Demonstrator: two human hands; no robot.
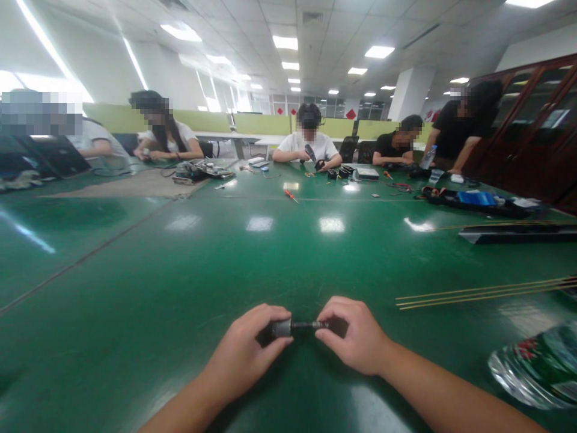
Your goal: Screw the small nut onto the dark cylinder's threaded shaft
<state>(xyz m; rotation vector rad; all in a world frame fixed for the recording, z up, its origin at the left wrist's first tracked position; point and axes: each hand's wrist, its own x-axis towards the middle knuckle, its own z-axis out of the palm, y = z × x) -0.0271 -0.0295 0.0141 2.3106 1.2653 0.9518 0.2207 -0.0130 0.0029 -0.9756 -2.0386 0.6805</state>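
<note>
Close to me over the green table (216, 264), both hands grip one small part held level between them. My left hand (243, 343) is closed around its wide end, a short grey metal cylinder (282, 328). A thin dark shaft (303, 325) runs from that cylinder toward the right. Thumb and fingers of my right hand (358, 337) pinch the shaft's far tip, which they partly cover. Whether shaft and cylinder are one piece or two cannot be made out.
Thin brass-coloured rods (478, 294) lie to the right, above a large clear bottle (536, 364). A red screwdriver (291, 196) rests farther off. Tools fill a black tray (482, 201) at right. Several people work around the far side, one person (306, 141) straight opposite.
</note>
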